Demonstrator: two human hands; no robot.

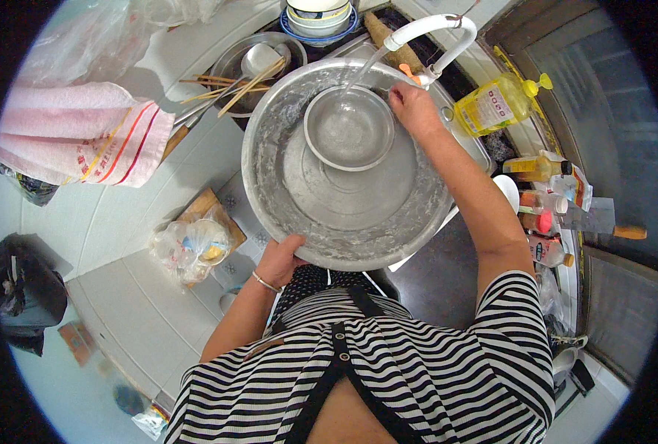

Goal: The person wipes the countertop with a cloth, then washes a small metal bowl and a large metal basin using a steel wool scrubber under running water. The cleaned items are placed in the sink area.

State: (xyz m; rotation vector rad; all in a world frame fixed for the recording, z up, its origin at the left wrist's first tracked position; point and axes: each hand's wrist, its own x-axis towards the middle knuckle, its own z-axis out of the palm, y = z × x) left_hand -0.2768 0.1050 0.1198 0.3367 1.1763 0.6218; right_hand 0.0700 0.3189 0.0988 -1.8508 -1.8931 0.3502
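A large grey metal basin (357, 244), its inner wall smeared with whitish residue, is tilted before me. My left hand (283, 260) grips its near-left rim, thumb on top. Inside, towards the far wall, sits a smaller round metal bowl (349, 129) with water in it. A stream of water (362, 72) runs into this bowl from a white faucet (445, 28). My right hand (413, 108) is at the basin's far-right rim, fingers curled, just below the faucet's orange handle (410, 73). Whether its fingers hold the rim is hidden.
Stacked bowls (319, 22) stand at the back. Left of them, a metal pan (234, 61) holds a ladle (259, 60) and chopsticks (251, 89). A yellow dish-soap bottle (490, 105) and several smaller bottles (548, 250) line the right side. A cleaver (590, 215) lies there too.
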